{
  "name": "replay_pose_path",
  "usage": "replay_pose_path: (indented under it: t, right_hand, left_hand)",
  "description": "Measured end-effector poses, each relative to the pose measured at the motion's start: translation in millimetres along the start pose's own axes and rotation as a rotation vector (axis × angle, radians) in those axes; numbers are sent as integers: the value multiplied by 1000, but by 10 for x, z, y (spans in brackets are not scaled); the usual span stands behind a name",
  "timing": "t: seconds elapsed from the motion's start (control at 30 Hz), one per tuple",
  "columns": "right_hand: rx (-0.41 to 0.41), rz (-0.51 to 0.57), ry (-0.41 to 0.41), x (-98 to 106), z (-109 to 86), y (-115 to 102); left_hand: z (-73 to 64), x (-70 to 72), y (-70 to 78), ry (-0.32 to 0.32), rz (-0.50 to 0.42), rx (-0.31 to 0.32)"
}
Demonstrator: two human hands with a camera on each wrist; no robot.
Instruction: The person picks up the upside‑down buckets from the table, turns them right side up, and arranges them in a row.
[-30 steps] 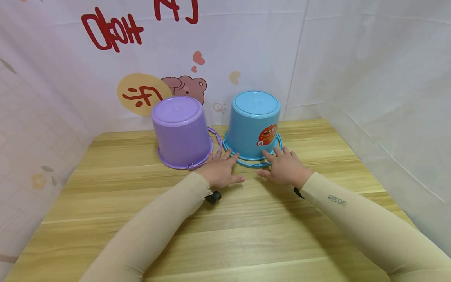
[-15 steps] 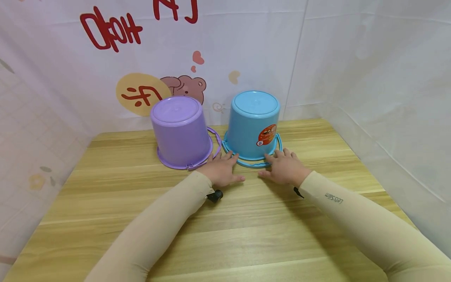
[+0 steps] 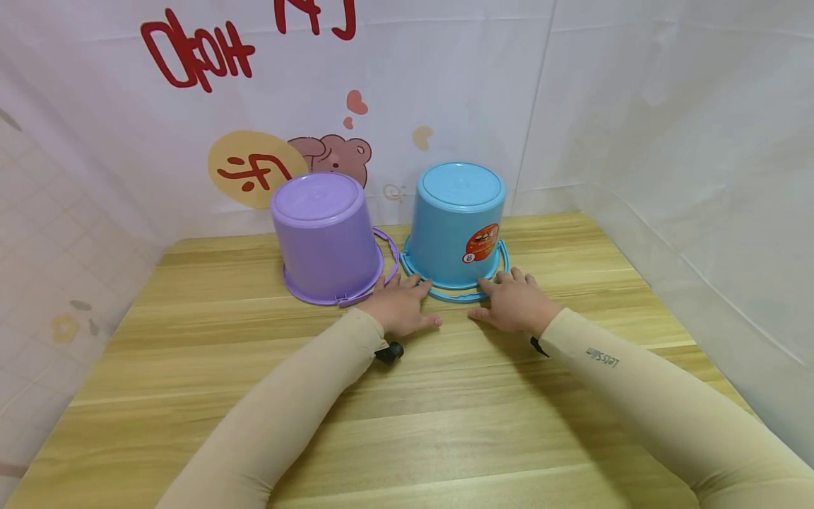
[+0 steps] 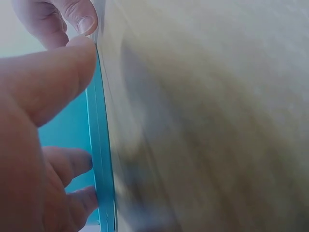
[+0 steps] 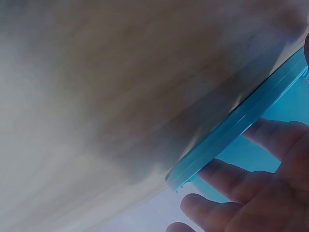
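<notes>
A blue bucket stands upside down on the table, a red sticker on its side and its handle lying around the front of its rim. To its left sits an upturned purple bucket. My left hand lies with spread fingers in front of the gap between the buckets, fingertips at the blue bucket's rim. At the front right of that rim is my right hand, fingers extended. In the right wrist view, the right fingers reach over the blue edge. Neither hand grips anything.
The wooden table meets a white printed curtain behind the buckets, with similar sheets at left and right. The purple bucket's handle lies on the table between the two buckets.
Both hands have shifted very slightly at the blue bucket's rim. The buckets stay where they were; the head view has moved a touch.
</notes>
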State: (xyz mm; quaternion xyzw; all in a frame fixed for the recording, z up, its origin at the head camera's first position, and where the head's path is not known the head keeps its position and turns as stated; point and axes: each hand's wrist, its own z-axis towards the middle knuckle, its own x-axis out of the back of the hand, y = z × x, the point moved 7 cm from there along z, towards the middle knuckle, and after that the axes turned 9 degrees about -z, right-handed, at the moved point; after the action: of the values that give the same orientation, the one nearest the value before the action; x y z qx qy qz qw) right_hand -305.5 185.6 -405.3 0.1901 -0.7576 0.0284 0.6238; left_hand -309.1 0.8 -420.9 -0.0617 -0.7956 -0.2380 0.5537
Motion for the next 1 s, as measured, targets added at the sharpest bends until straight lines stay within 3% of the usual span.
replay_pose_path:
  t: [1.0]
  right_hand:
    - [62,13,115,57,25,-47]
  left_hand:
    - [45,8,43,28,10,28]
